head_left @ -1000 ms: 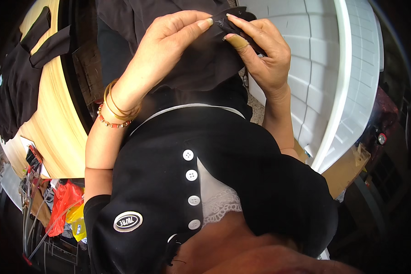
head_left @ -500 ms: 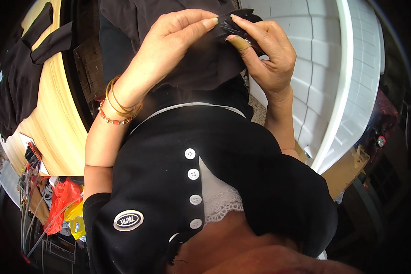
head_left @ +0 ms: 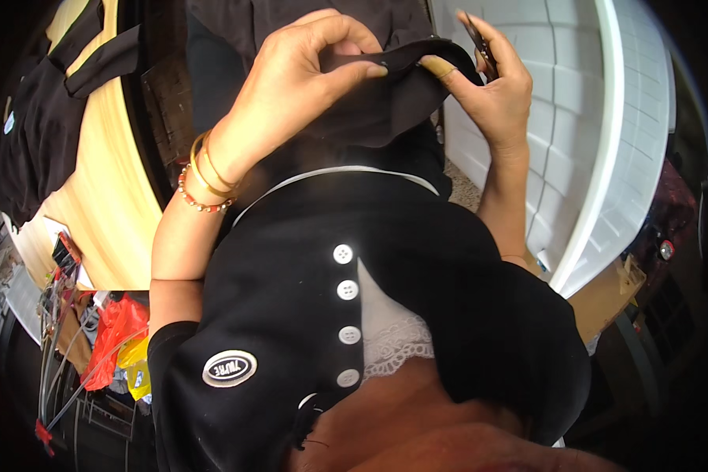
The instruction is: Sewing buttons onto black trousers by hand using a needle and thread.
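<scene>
A dark brown-black garment [head_left: 370, 110] lies across my lap, its far end running out of the picture at the top. My left hand [head_left: 299, 71] pinches its edge between thumb and fingers. On the right, my right hand [head_left: 495, 86] has its thumb, in a tan cover, pressed on a raised curved strip of the same cloth. Lying against that hand's fingers is a slim dark tool [head_left: 481, 46] that looks like thread snips. The fingers partly hide it. Below the strip, the cloth hangs in a loose fold.
A wood-topped table [head_left: 118, 197] on the left bears another dark garment [head_left: 43, 141] and a phone-like item [head_left: 69, 248]. Red [head_left: 118, 338] and yellow plastic bags [head_left: 136, 366] hang below it. To the right stands a large white plastic bin [head_left: 606, 157], with cardboard [head_left: 606, 295] near it.
My hands have moved apart, the right one outward to the right. The dark tool has swung from the cloth edge to beside the right fingers, and more of the strip shows.
</scene>
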`<state>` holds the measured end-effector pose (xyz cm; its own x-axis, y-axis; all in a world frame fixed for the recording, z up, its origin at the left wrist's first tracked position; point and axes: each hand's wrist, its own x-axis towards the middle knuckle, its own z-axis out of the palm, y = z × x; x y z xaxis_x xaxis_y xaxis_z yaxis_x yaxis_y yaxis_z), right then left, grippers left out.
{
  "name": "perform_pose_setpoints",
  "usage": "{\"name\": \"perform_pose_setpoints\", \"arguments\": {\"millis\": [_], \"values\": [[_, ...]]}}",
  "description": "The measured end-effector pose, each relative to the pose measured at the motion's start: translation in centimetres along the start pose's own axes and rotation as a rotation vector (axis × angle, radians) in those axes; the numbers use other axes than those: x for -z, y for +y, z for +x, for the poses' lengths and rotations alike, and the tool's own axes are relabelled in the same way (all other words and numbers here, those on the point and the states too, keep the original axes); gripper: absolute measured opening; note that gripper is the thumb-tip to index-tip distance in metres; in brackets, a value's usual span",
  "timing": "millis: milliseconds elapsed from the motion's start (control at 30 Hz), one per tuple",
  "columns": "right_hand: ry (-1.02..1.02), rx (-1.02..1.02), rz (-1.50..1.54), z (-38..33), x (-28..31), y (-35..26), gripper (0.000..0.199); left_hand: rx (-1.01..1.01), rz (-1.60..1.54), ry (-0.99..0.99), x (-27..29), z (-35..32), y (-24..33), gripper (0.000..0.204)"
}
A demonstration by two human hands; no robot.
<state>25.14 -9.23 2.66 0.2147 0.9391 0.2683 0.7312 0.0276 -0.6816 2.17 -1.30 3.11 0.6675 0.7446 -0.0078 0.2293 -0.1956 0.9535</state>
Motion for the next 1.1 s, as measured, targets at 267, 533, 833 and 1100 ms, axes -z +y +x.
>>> {"name": "perform_pose_setpoints", "arguments": {"millis": [267,533,833,1100], "values": [[-0.255,0.248,0.179,-2.7,1.7,0.4,0.028,-0.434,0.458,0.332,1.9,-0.9,-2.3,0.025],[-0.217,0.383,0.265,-2.7,1.6,-0.6,0.033,-0.487,0.421,0.419,2.2,-1.5,-3.1,0.027],[-0.367,0.432,0.532,-2.4,-0.1,-3.6,0.027,-0.396,0.302,0.411,2.5,-2.7,-2.8,0.024],[-0.58,0.529,0.438,-2.3,-2.2,-6.1,0.02,-0.482,0.334,0.317,1.8,-2.1,-1.2,0.021]]}}
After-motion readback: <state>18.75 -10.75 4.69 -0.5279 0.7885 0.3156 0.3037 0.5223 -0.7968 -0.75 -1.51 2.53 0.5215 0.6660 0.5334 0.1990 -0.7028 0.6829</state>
